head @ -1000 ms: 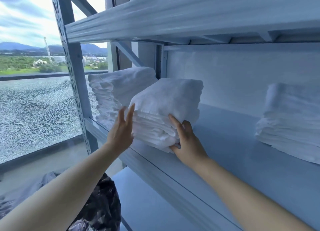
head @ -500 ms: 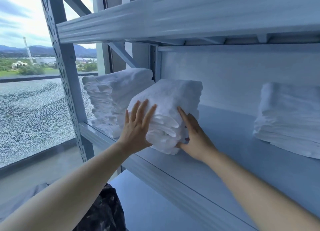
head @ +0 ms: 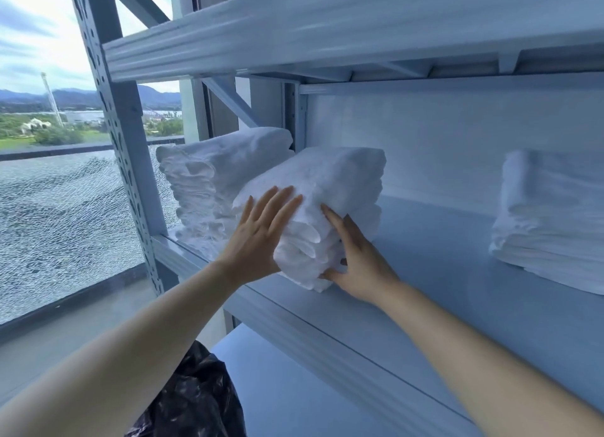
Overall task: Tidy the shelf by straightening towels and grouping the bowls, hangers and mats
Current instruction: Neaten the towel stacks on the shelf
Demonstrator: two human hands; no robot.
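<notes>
A stack of folded white towels stands on the pale blue metal shelf, turned at an angle to the front edge. My left hand lies flat against the stack's front left face, fingers spread. My right hand presses flat on its right side, thumb near the bottom towel. Neither hand grips anything. A second towel stack sits just behind to the left, touching the first. A third towel stack rests apart at the right of the same shelf.
The upper shelf beam hangs low overhead. A perforated upright post stands at the left, with a cracked glass window beyond it. A lower shelf and a dark plastic bag lie below.
My left hand moved from the stack's left edge onto its front face and spread flat. The stack has been pushed slightly back on the shelf. My right hand stayed on its right side.
</notes>
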